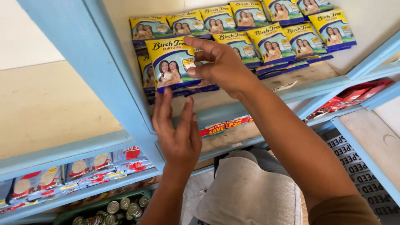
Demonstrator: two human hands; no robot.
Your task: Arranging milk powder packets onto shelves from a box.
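Right hand (223, 66) pinching the right edge of a yellow-and-blue sachet (173, 62), thumb at the front, fingers curled over the top and behind, clamped on the packet. Left hand (178, 133) just below, palm toward the shelf, fingers spread and apart, fingertips touching the lower edge of the same sachet and the stack under it, gripping nothing. Sachet upright at the front left of a pale blue wooden shelf (233, 110), leaning on more of its kind. Behind it and to the right, 2 overlapping rows of matching sachets (266, 29) standing against the back wall. Red and yellow price strips (225, 125) stuck along the shelf's front edge. Red packets (354, 98) on the neighbouring shelf to the right. Lower left, blue and red flat packs (83, 168) on a lower shelf, and beneath them a green crate of small tins (125, 206). Grey cloth (250, 191) over the person's lap at the bottom.
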